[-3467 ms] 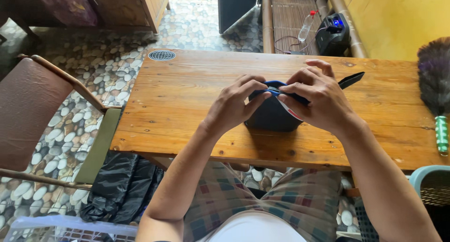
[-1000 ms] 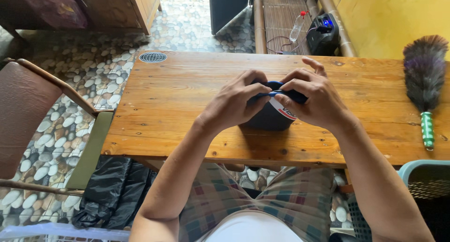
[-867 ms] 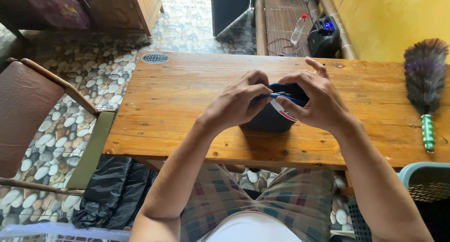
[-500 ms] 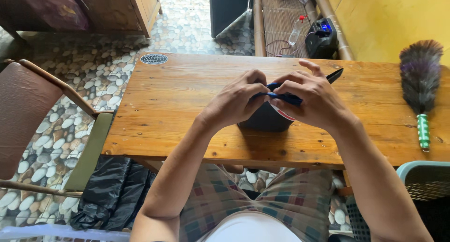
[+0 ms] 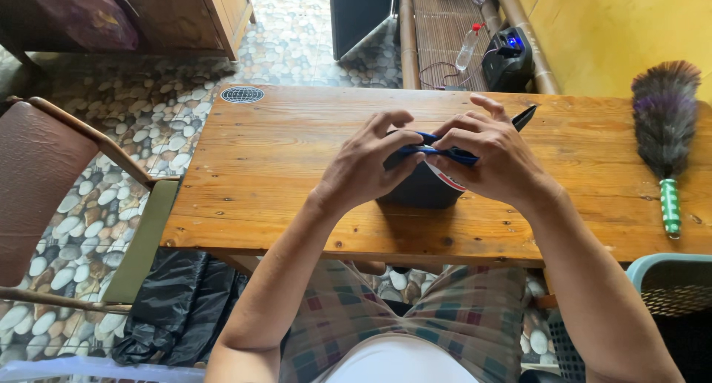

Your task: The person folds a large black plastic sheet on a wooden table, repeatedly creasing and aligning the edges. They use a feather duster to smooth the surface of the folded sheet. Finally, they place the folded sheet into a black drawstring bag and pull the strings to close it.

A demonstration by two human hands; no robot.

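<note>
Both hands meet over the middle of the wooden table (image 5: 282,168), close to its near edge. The left hand (image 5: 367,168) has its fingers curled, thumb and fingertips pinching one end of a thin blue strip (image 5: 437,152); the right hand (image 5: 489,160) pinches the other end, index finger laid along it, the remaining fingers fanned a little upward. The strip runs flat between the two hands, right on top of a dark, pot-like container (image 5: 423,190) that stands on the table under them; a patch of white and red label shows on its side below the right hand. What the strip is made of I cannot tell from here. A black pointed object (image 5: 523,117) pokes out from behind the right hand, toward the table's far edge. On the table's right end, well apart from the hands, lies a feather duster (image 5: 665,131) with a green handle, feathers pointing to the far side. A round metal drain cover (image 5: 242,94) sits in the table's far left corner. Left of the table stands a brown chair (image 5: 37,175), and a black plastic bag (image 5: 174,309) lies on the pebble floor beneath the table's near left corner. Beyond the far edge, a clear bottle (image 5: 467,49) and a small black device (image 5: 506,57) rest on a bamboo bench.
</note>
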